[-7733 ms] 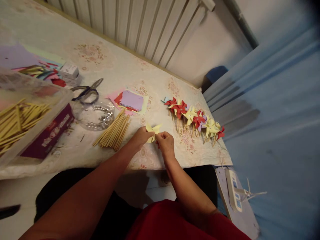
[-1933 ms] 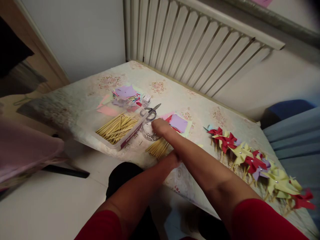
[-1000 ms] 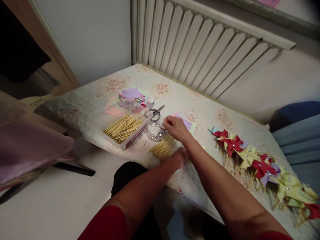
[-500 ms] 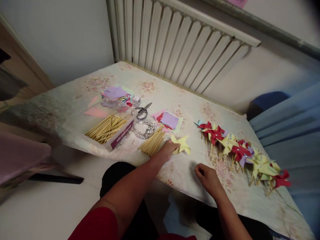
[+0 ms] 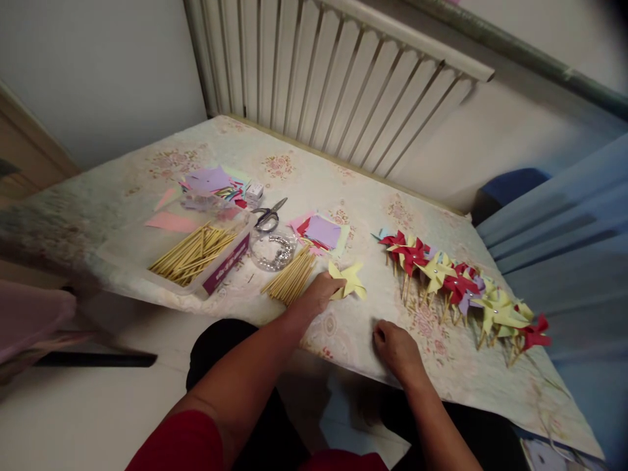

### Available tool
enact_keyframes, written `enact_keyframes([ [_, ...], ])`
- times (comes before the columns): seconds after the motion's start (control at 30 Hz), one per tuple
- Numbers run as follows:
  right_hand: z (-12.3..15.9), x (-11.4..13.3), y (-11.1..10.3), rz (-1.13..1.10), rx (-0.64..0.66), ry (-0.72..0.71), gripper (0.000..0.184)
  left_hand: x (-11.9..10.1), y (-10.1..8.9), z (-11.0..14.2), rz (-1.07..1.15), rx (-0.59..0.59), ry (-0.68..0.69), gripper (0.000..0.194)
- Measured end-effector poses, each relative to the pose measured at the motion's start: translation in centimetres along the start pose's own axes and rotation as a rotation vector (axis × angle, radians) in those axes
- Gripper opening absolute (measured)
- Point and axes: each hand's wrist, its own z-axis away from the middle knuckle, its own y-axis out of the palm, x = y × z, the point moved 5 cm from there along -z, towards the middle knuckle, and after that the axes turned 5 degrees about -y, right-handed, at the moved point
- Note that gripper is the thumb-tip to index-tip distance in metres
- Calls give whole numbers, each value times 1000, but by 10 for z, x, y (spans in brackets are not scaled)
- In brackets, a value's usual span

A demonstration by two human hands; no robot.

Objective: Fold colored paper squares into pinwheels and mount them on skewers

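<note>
My left hand [image 5: 321, 291] pinches a pale yellow paper pinwheel [image 5: 352, 281] by its left side, its blades folded toward the middle. My right hand [image 5: 398, 350] rests low over the table near its front edge, fingers curled together; whatever is between them is hidden or too small to see. Just left of my left hand lies a bundle of thin wooden sticks [image 5: 289, 278]. Behind it stands a round clear dish [image 5: 272, 252] holding small silvery pieces. Finished-looking red, yellow and purple pinwheels [image 5: 458, 286] on sticks stand in a row at the right.
A clear plastic box [image 5: 203, 291] with more sticks stands at the left. Scissors [image 5: 269, 216], a stack of coloured paper squares [image 5: 324, 232], a small white box [image 5: 254, 192] and paper scraps [image 5: 209, 180] lie behind. A radiator [image 5: 304, 85] runs along the wall; a blue curtain [image 5: 579, 261] hangs right.
My right hand has gone from beside the dish of silvery pieces to the table's front, right of the pinwheel. My left hand keeps the yellow pinwheel, now in plain view. The camera has turned slightly.
</note>
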Motion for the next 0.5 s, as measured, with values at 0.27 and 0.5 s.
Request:
enact_keyframes([
  [0.27,-2,3,8,-51,-93,-42,23,-2,1,4,60,-60,-57,9],
  [0.5,-9,11,10,-113,-230,-76,28,2,-1,1,39,-64,-49,8],
])
